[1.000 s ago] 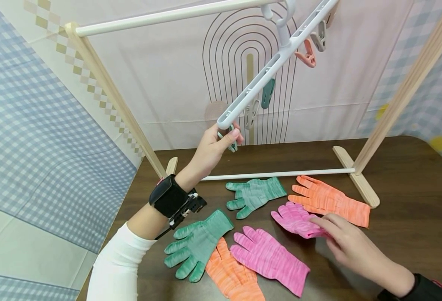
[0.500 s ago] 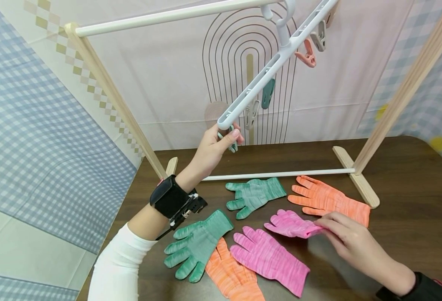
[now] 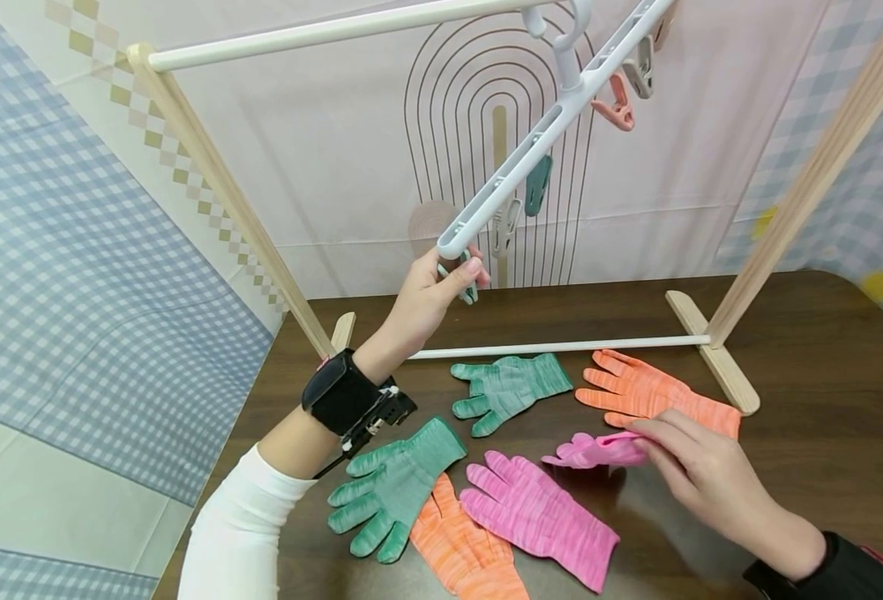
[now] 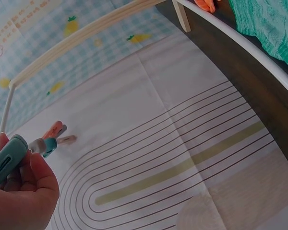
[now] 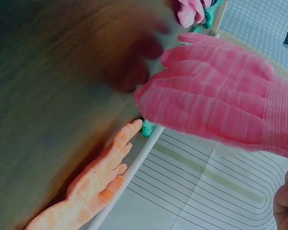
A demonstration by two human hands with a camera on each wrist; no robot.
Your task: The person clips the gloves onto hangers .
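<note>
My left hand (image 3: 422, 304) pinches a green clothespin (image 4: 8, 160) under the near end of a pale blue hanger (image 3: 516, 171). A pink knit glove (image 3: 594, 451) is held at its cuff by my right hand (image 3: 714, 475). Its fingers point left, and in the right wrist view it is lifted off the table. A second pink glove (image 3: 539, 517) lies in front, partly over an orange glove (image 3: 471, 542). Beside them is a green glove (image 3: 396, 492). Farther back lie another green glove (image 3: 512, 387) and another orange glove (image 3: 654, 392), the latter partly behind my right hand.
The hanger hooks onto the top bar (image 3: 336, 32) of a wooden rack. More clothespins hang from it, including a teal one (image 3: 538, 185) and a salmon one (image 3: 616, 104). A low white bar (image 3: 561, 346) and a wooden foot (image 3: 714, 354) stand behind the gloves.
My right hand has raised the pink glove by its cuff, and the glove has tilted from lying flat to nearly edge-on. My left hand stays at the clothespin, with the hanger shifting very slightly.
</note>
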